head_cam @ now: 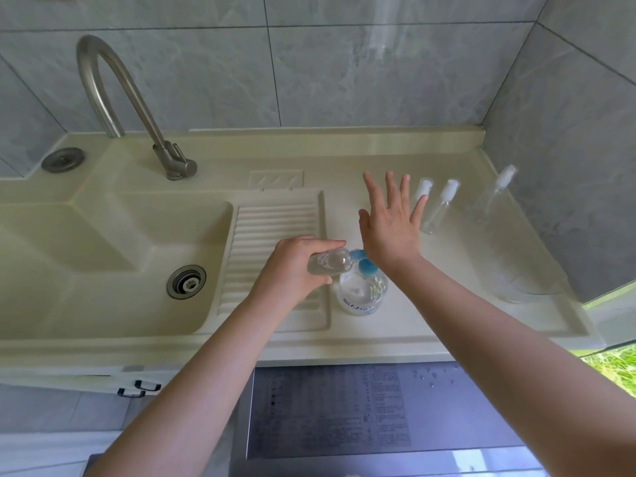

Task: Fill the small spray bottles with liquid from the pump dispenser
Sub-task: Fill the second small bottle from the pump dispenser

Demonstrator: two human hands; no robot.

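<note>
My left hand [296, 266] grips a small clear bottle [332, 264], tilted on its side with its mouth at the blue nozzle of the pump dispenser [361, 294]. The dispenser is a round clear bottle with a blue pump head, standing on the cream counter. My right hand [390, 223] is flat with fingers spread, its heel resting on the blue pump head. Three small clear spray bottles with white caps stand at the back right: one [422, 191] partly behind my fingers, one [440, 208] beside it, one [494, 194] further right.
A cream sink basin [103, 256] with a drain lies left, under a curved steel tap [113, 98]. A ribbed draining board [275, 232] sits under my left hand. A clear bowl [526, 284] stands at the right near the tiled wall. A grey appliance top [344, 407] lies below the counter edge.
</note>
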